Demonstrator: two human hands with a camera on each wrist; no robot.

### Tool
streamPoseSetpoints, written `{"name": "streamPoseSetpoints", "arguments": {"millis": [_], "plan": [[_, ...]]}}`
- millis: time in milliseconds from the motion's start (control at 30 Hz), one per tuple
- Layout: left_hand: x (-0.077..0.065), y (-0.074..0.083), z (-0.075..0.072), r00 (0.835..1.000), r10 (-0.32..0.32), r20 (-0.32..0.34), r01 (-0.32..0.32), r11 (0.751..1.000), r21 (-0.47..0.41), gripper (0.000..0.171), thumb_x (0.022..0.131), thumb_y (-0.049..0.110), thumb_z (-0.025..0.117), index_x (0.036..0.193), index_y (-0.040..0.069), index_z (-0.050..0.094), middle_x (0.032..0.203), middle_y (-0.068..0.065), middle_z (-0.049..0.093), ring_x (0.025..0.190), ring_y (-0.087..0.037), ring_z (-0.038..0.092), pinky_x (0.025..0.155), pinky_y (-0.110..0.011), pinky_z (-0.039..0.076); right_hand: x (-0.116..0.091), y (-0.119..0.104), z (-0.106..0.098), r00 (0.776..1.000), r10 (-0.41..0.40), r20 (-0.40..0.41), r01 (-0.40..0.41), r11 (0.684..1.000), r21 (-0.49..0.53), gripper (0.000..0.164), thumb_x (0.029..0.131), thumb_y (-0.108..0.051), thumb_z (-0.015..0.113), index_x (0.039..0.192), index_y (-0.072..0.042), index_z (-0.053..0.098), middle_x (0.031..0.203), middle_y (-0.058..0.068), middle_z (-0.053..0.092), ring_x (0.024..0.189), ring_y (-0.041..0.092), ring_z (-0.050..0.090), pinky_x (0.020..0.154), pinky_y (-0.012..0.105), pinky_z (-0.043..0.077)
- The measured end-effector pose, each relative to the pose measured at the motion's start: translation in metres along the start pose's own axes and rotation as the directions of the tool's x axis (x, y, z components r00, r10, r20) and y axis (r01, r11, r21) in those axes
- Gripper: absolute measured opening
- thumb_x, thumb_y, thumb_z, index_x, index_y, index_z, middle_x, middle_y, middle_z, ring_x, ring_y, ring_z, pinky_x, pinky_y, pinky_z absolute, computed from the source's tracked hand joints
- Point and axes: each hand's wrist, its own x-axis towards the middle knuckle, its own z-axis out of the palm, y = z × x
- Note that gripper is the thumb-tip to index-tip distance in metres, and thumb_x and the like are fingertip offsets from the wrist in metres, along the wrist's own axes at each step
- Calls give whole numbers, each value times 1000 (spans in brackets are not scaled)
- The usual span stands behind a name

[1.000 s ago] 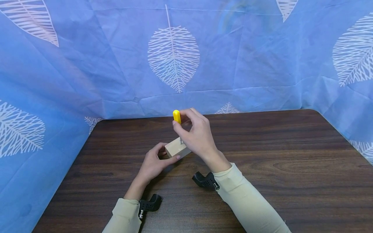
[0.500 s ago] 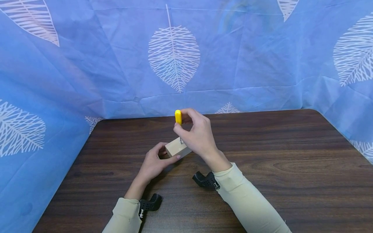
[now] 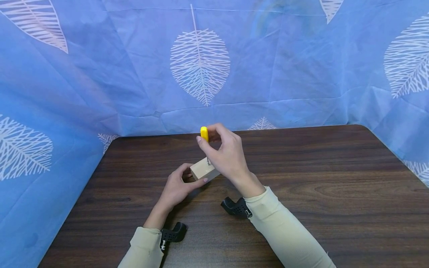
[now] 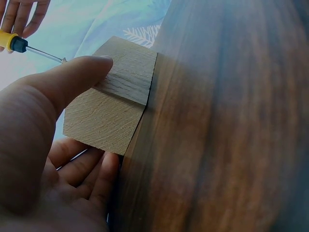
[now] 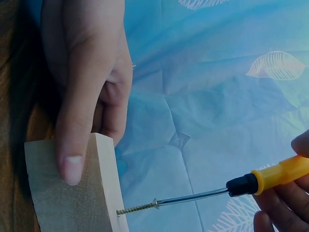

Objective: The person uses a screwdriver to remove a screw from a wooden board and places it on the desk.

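A pale wooden block (image 3: 202, 170) lies on the dark table, and my left hand (image 3: 177, 188) grips it between thumb and fingers. My right hand (image 3: 229, 154) pinches the yellow handle of a screwdriver (image 3: 204, 133) above the block. In the right wrist view, the screwdriver's steel shaft (image 5: 193, 196) meets the head of a brass-coloured screw (image 5: 137, 209). The screw's tip is at the block's upper face, and most of its thread shows outside the wood. My left thumb (image 4: 82, 75) presses along one side of the block in the left wrist view.
The dark wood-grain table (image 3: 318, 193) ends at a blue cloth (image 3: 268, 67) with white leaf prints, which hangs behind and at both sides. A black wrist mount (image 3: 174, 232) is on the left wrist, another black mount (image 3: 234, 207) on the right.
My right thumb and fingers have shifted on the yellow handle, which has turned slightly. The left hand and block have stayed in place.
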Motion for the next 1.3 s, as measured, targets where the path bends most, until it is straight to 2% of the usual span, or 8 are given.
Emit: {"name": "streamPoseSetpoints", "arguments": {"millis": [433,667,767,800,900,1100,1233,1300], "plan": [[0,0,0,1000,5,6,-5,1000,-5,52,90,33,89,136,20,68,136,-8,70,131,-33,66,111,-57,54,1,-1,0,1000,5,6,-5,1000,-26,22,97,-17,81,117,-8,77,102,5,81,91,16,75,75,33,59],[0,0,0,1000,1,4,-1,1000,0,52,90,34,90,134,20,68,136,-7,70,130,-32,67,111,-58,54,0,-3,-1,999,34,21,-33,999,-40,35,100,-15,76,133,-7,70,107,7,82,98,21,77,88,40,59],[0,0,0,1000,-2,4,2,1000,1,52,90,34,90,135,20,68,136,-7,70,130,-32,67,110,-58,54,0,-4,-2,998,59,24,-58,998,-36,40,101,-15,74,137,-7,62,109,7,83,95,21,77,83,39,57],[0,0,0,1000,-3,3,3,1000,1,53,90,34,90,135,20,68,136,-7,70,130,-32,67,110,-58,54,0,-4,-2,997,69,23,-68,997,-33,38,101,-15,74,136,-8,61,110,8,83,86,22,76,77,38,55],[0,0,0,1000,-4,4,4,1000,0,53,90,34,90,135,20,67,136,-7,70,129,-32,68,109,-58,55,0,-4,-2,996,88,18,-88,996,-25,31,100,-16,74,128,-8,61,111,9,83,86,22,76,74,36,51],[-1,0,0,1000,-2,1,2,1000,11,53,89,34,90,135,19,68,134,-8,71,128,-33,68,109,-57,55,-1,-3,-2,995,94,21,-93,996,-4,26,98,-14,72,122,-9,62,107,8,82,104,23,75,94,43,55],[-1,0,0,1000,3,2,-3,1000,13,52,89,33,90,134,19,68,135,-8,70,129,-33,67,110,-57,54,-1,-2,-2,995,95,33,-95,995,4,24,101,-16,70,122,-9,61,107,6,81,89,17,72,79,35,56],[-1,0,0,1000,0,2,0,1000,11,52,90,33,90,134,19,68,135,-8,70,129,-33,67,110,-57,54,-1,-2,-2,995,93,40,-93,996,1,23,102,-19,70,122,-10,61,107,5,80,72,16,66,65,30,50]]}}
